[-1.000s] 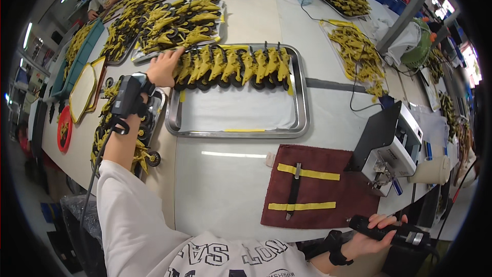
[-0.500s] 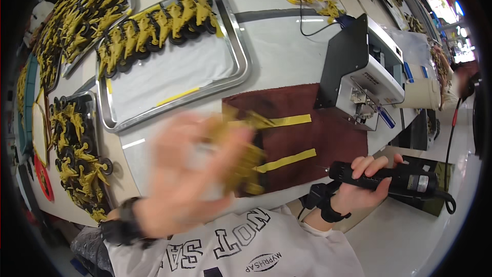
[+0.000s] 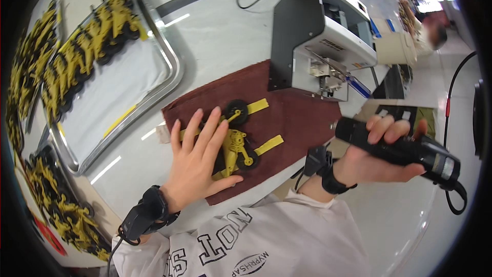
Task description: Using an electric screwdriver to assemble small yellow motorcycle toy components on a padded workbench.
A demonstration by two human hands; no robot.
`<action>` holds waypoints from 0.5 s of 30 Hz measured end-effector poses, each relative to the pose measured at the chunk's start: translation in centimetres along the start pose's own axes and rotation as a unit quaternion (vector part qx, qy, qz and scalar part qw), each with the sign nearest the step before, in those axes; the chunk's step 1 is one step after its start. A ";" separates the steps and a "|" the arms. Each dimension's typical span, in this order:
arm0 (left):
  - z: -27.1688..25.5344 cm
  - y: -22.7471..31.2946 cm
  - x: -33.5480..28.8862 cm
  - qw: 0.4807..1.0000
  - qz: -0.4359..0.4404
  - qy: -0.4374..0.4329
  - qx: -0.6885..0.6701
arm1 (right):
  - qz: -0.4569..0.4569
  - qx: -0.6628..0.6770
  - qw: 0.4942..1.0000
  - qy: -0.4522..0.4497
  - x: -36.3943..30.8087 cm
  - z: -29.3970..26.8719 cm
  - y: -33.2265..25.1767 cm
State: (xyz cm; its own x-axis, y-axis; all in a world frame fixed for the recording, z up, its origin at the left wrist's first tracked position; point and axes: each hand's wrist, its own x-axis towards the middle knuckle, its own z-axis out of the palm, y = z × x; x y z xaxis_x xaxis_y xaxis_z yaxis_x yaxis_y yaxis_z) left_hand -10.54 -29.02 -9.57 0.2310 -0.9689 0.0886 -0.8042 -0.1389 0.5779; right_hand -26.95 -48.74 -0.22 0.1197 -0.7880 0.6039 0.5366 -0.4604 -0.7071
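My left hand (image 3: pixel 197 156) is open, its fingers spread over a yellow toy motorcycle (image 3: pixel 234 146) with black wheels. The motorcycle lies on its side on a dark red cloth (image 3: pixel 302 118); the hand covers part of it. Strips of yellow tape (image 3: pixel 269 145) run across the cloth beside the wheels. In my right hand (image 3: pixel 374 161), fingers wrapped round it, is a black electric screwdriver (image 3: pixel 351 131). Its nose points left over the cloth's right edge, apart from the motorcycle. A black strap with a small device circles each wrist.
A white and black screw feeder (image 3: pixel 338 46) stands behind the cloth, a blue-handled screwdriver (image 3: pixel 357 86) at its front. On the left, a metal tray (image 3: pixel 177 66) holds a row of yellow motorcycles. Another tray of yellow parts (image 3: pixel 56 190) sits nearer. A person (image 3: pixel 433 33) is at the far right.
My left hand brought yellow pieces down onto the cloth and now lies spread over the motorcycle. The right hand keeps hold of the electric screwdriver. The view has shifted to the right.
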 end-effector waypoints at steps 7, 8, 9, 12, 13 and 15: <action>0.7 -0.2 0.0 0.999 0.019 0.034 -0.030 | -0.076 -0.148 0.985 0.039 3.9 3.2 2.2; 0.7 -0.1 0.1 0.999 0.022 0.034 -0.034 | -0.075 -0.203 0.976 0.036 4.0 3.6 2.7; 0.7 -0.3 -0.1 0.998 0.023 0.039 -0.036 | -0.069 -0.252 0.965 0.031 3.8 3.9 3.1; 0.7 -0.6 -0.4 0.998 0.022 0.044 -0.043 | -0.042 -0.228 0.973 0.015 3.3 3.8 3.1; 0.7 -0.6 -0.4 0.998 0.022 0.043 -0.047 | -0.024 -0.202 0.979 0.008 2.9 3.6 3.0; 0.4 -0.4 -0.4 0.999 0.017 0.032 -0.039 | 0.057 -0.158 0.985 -0.032 1.0 3.3 1.9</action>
State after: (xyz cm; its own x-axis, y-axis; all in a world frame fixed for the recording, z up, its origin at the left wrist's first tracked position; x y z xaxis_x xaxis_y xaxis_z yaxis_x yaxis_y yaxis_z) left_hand -10.50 -28.64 -10.13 0.2418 -0.9572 0.1593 -0.7670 -0.0880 0.6356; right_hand -23.07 -49.07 0.19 0.2218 -0.8196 0.5282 0.2305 -0.4822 -0.8452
